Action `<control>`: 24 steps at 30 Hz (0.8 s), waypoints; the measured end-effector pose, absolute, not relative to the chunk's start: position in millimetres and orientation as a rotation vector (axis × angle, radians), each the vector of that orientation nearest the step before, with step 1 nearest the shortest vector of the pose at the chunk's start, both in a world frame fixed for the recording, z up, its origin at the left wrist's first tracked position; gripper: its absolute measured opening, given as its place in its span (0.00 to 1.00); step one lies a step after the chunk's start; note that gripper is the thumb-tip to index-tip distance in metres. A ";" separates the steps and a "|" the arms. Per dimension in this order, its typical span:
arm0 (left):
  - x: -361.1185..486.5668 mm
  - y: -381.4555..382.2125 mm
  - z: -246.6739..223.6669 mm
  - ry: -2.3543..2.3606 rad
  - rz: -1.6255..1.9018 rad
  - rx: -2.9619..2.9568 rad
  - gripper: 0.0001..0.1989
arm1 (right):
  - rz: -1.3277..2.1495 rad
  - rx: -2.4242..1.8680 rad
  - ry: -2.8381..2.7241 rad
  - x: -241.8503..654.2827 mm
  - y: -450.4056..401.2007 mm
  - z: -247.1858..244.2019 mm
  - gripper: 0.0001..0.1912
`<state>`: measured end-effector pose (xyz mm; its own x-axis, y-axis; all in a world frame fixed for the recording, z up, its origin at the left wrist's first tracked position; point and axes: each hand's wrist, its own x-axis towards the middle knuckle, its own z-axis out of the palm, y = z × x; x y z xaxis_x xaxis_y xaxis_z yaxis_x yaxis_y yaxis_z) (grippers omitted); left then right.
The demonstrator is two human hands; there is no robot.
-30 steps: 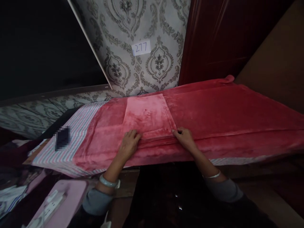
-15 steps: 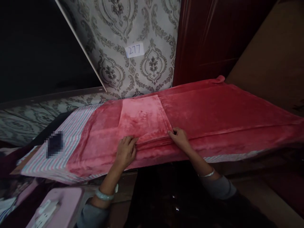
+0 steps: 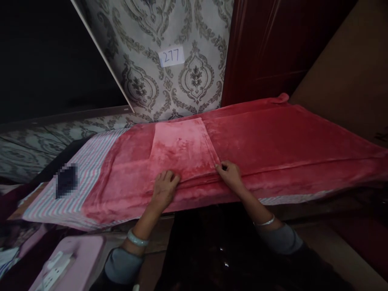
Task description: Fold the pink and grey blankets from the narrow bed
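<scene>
As right hand (image 3: 230, 176) is pinching corner of pink cloth (image 3: 182, 145), left hand (image 3: 165, 188) is touching edge, grip unclear; even tension likely helping.

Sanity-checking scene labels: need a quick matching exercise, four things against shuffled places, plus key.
Things:
1. folded cloth
2. number card
3. power strip
4. right hand

Places:
A. on a pink surface
B. at the near right corner of the lighter pink fabric
C. on the patterned wall
D. lying on the red blanket

Pairs: 1-D, 2-C, 3-A, 4-B
</scene>
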<state>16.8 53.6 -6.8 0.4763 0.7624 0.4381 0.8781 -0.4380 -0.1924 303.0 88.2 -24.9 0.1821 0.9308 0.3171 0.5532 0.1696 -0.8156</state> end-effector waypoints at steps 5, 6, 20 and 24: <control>11.8 48.3 -15.5 -1.290 -0.607 -2.334 0.13 | 0.439 -1.452 -1.484 303.5 84.0 -30.0 0.18; 11.8 48.1 -17.0 -1.282 -0.644 -2.337 0.14 | 0.421 -1.445 -1.482 303.7 83.2 -31.3 0.18; 43.3 38.0 22.1 -1.191 -0.792 -2.431 0.24 | 0.264 -1.290 -1.531 300.7 70.6 -21.5 0.18; 79.3 44.8 29.1 -1.264 -0.723 -2.426 0.30 | 0.019 -1.242 -1.843 289.4 58.2 -2.6 0.27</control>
